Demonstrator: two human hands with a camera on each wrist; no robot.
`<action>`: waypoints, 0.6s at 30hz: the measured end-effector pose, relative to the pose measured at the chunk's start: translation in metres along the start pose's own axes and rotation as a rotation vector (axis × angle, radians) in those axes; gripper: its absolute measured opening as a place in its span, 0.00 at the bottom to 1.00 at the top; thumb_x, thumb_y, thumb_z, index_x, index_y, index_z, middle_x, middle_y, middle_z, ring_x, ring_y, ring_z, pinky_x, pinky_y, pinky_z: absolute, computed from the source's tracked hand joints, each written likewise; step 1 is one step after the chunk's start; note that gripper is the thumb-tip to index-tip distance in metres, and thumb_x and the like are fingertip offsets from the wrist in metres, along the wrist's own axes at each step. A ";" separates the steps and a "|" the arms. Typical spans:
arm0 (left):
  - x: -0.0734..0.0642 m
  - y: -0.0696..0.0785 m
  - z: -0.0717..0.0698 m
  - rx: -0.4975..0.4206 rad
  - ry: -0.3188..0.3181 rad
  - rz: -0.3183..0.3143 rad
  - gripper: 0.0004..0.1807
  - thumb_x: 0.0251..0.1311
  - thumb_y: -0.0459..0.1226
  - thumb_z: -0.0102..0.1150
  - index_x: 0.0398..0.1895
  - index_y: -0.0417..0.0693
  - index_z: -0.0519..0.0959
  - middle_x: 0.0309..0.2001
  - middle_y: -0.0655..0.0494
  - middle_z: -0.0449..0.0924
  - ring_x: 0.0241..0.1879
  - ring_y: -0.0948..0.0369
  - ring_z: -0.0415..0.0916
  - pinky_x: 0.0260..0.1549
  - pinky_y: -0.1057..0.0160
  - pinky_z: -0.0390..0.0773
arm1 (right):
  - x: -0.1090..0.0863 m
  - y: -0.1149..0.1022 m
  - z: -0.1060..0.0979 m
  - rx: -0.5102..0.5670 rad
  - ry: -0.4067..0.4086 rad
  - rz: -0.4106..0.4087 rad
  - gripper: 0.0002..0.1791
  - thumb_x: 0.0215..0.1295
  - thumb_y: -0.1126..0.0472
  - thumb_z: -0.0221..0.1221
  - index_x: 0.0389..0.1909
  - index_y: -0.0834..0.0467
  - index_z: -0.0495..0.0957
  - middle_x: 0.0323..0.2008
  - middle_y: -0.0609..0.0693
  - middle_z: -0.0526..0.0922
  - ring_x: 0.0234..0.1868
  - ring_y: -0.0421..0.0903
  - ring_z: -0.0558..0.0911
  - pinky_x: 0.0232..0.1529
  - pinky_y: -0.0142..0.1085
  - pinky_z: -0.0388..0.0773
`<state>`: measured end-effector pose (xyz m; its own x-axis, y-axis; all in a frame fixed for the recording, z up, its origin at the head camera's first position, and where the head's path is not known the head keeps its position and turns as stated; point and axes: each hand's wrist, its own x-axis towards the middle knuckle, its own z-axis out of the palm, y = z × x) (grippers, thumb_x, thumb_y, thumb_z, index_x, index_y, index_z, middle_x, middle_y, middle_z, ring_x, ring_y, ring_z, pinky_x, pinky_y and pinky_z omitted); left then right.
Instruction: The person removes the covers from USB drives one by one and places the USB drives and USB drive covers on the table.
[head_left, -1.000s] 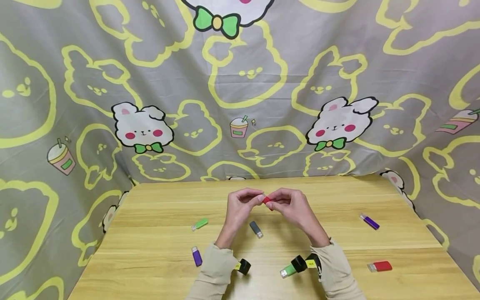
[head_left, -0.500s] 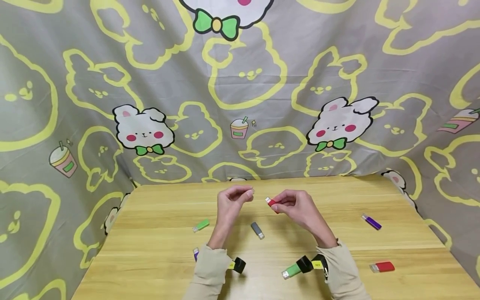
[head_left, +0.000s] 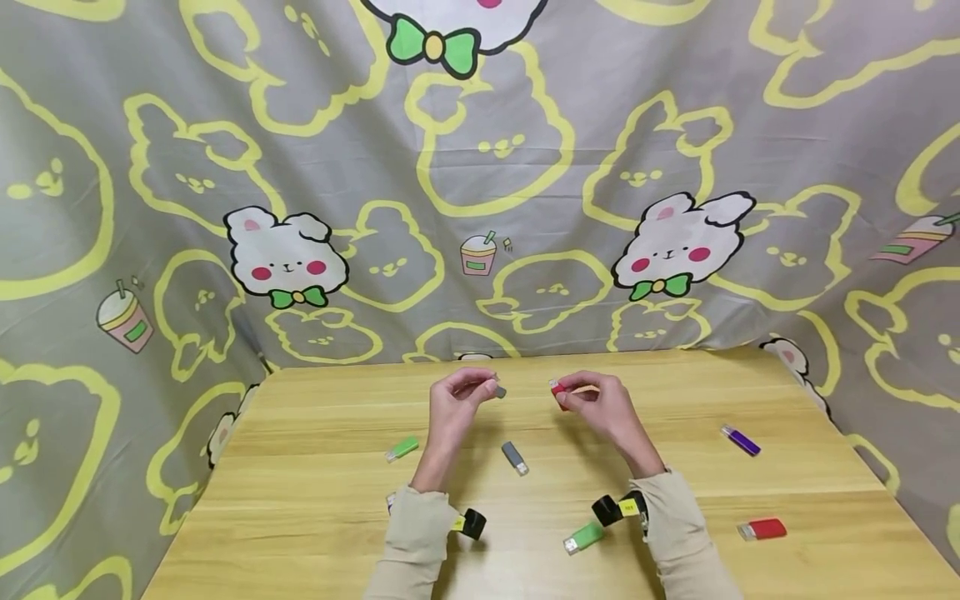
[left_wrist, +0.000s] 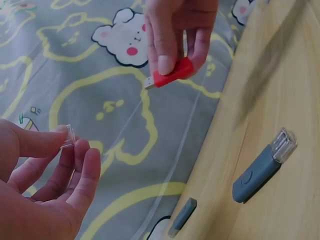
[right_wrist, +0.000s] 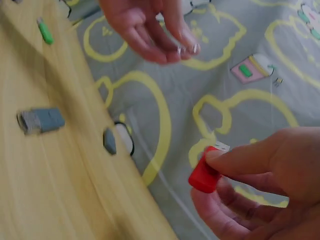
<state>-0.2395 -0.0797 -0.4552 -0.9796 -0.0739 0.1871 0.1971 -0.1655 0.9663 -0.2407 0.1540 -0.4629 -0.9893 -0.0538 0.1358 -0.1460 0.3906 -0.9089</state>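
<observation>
My left hand (head_left: 457,408) pinches a small clear plastic cap (left_wrist: 69,137) between thumb and fingertips. Across from it, my right hand (head_left: 600,408) holds a red USB flash drive (right_wrist: 204,172) by its body. The drive's metal plug (left_wrist: 149,82) is bare and points toward the left hand. Both hands are raised over the far part of the table, with a gap between them. A grey USB flash drive (head_left: 514,458) with a clear cap lies on the table between the forearms. Just past the left fingertips shows another grey drive (head_left: 500,390), lying on the table in the wrist views.
Green drives (head_left: 402,449) (head_left: 583,538) lie left of the left forearm and near the right wrist. Farther right are a purple drive (head_left: 741,440) and a red one (head_left: 762,529). The left sleeve mostly covers another purple drive. A patterned curtain (head_left: 555,292) hangs behind the wooden table (head_left: 315,517).
The hands were together at the red USB flash drive; they have since separated, the left with the clear cap, the right with the drive. The far grey drive has come into sight.
</observation>
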 end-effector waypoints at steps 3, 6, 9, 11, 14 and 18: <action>0.000 -0.002 0.000 0.000 -0.001 -0.013 0.09 0.59 0.21 0.68 0.42 0.24 0.83 0.41 0.35 0.86 0.36 0.57 0.87 0.40 0.65 0.86 | 0.008 0.007 -0.001 0.035 0.026 0.029 0.08 0.64 0.69 0.68 0.43 0.66 0.86 0.40 0.59 0.87 0.38 0.49 0.89 0.36 0.29 0.82; 0.001 -0.003 -0.001 0.010 0.000 -0.016 0.09 0.59 0.21 0.68 0.43 0.24 0.84 0.41 0.34 0.86 0.34 0.61 0.86 0.39 0.66 0.86 | 0.020 0.011 0.003 0.052 0.020 0.041 0.09 0.64 0.69 0.67 0.44 0.68 0.85 0.39 0.60 0.86 0.37 0.49 0.88 0.36 0.29 0.82; 0.001 -0.003 -0.002 0.016 -0.005 -0.020 0.09 0.59 0.21 0.68 0.43 0.24 0.83 0.40 0.33 0.86 0.33 0.61 0.86 0.39 0.66 0.86 | 0.030 0.014 0.008 0.050 0.028 0.062 0.10 0.62 0.70 0.68 0.43 0.69 0.85 0.38 0.61 0.87 0.36 0.48 0.87 0.35 0.30 0.83; 0.001 -0.004 -0.002 0.013 -0.005 -0.024 0.10 0.59 0.21 0.68 0.43 0.25 0.83 0.40 0.33 0.86 0.33 0.60 0.86 0.38 0.65 0.86 | 0.037 0.017 0.011 0.057 0.037 0.085 0.10 0.61 0.71 0.69 0.43 0.70 0.85 0.38 0.62 0.87 0.35 0.47 0.87 0.34 0.32 0.85; 0.001 -0.005 -0.003 0.012 -0.002 -0.028 0.10 0.59 0.22 0.68 0.43 0.25 0.84 0.40 0.34 0.86 0.32 0.60 0.86 0.38 0.65 0.87 | 0.047 0.022 0.016 0.072 0.049 0.134 0.10 0.61 0.71 0.70 0.42 0.71 0.85 0.37 0.63 0.88 0.34 0.45 0.86 0.34 0.34 0.86; 0.000 -0.007 -0.004 0.023 -0.010 -0.024 0.10 0.59 0.22 0.68 0.43 0.24 0.84 0.40 0.34 0.86 0.31 0.62 0.85 0.37 0.66 0.86 | 0.057 0.029 0.022 0.017 0.084 0.195 0.10 0.58 0.69 0.73 0.40 0.68 0.87 0.37 0.61 0.89 0.34 0.46 0.86 0.34 0.33 0.85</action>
<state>-0.2411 -0.0822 -0.4626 -0.9844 -0.0603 0.1651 0.1723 -0.1441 0.9745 -0.3016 0.1418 -0.4899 -0.9951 0.0982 -0.0114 0.0472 0.3703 -0.9277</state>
